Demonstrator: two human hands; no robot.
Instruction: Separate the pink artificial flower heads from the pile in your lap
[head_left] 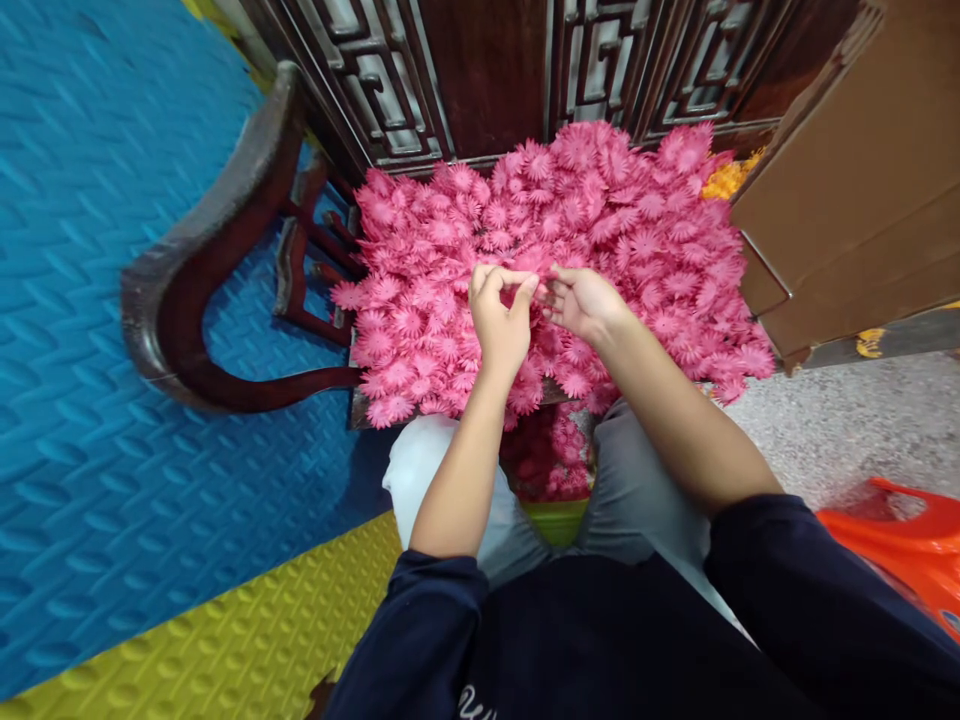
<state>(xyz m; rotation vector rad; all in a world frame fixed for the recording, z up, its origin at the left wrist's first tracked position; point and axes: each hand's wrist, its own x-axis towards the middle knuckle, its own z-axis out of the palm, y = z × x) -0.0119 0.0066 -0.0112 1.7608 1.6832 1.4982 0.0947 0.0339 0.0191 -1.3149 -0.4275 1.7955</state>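
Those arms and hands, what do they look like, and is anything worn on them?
They're a person's: the left hand and right hand are bare, with no gloves or watch visible. The navy sleeves stop near the elbows, leaving the forearms uncovered. The matching top carries white lettering, cut off by the picture's edge.

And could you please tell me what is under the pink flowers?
Beneath the pink flowers, a dark wooden edge shows at the front left. The rest of the surface under the pile is mostly covered, so I cannot say what else lies there.
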